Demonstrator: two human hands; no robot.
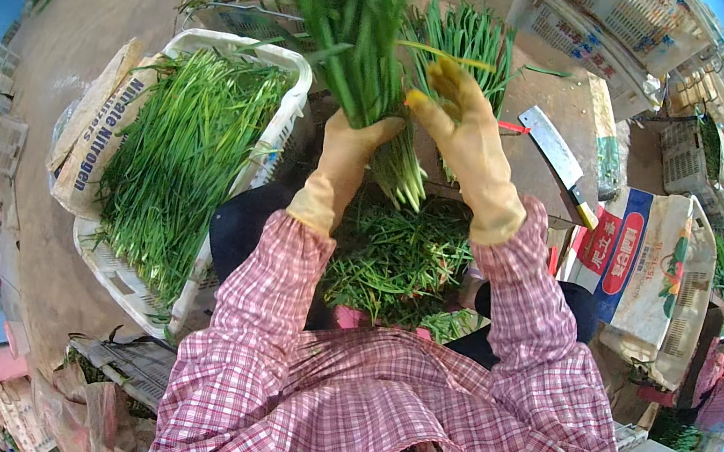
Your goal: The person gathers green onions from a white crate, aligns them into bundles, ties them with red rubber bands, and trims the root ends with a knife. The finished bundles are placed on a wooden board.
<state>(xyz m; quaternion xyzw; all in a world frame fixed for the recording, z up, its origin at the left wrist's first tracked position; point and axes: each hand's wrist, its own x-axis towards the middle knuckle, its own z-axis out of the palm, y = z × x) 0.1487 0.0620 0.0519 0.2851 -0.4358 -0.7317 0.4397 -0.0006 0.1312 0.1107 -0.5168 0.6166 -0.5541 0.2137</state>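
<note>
My left hand (pixel 352 153), in a cream rubber glove, grips a bunch of garlic chives (pixel 357 33) near its pale stem ends. The leaves point up and away from me, slightly blurred. Just right of the bunch, my gloved right hand (pixel 465 136) has its fingers apart and nothing in them; the fingertips are yellow. A yellow leaf (pixel 449 56) lies across the view above those fingers, and I cannot tell whether they touch it. Behind the hand, another pile of chives (pixel 476 45) rests on a low board (pixel 543 70). Loose green trimmings (pixel 399 260) lie below, between my knees.
A cleaver (pixel 555 150) with a black and yellow handle lies on the board's right side. Left of me stands a white plastic crate (pixel 294 73) heaped with chives (pixel 195 157). At right, a printed fertilizer sack (pixel 655 258) covers another crate. Stacked crates (pixel 590 42) stand beyond the board.
</note>
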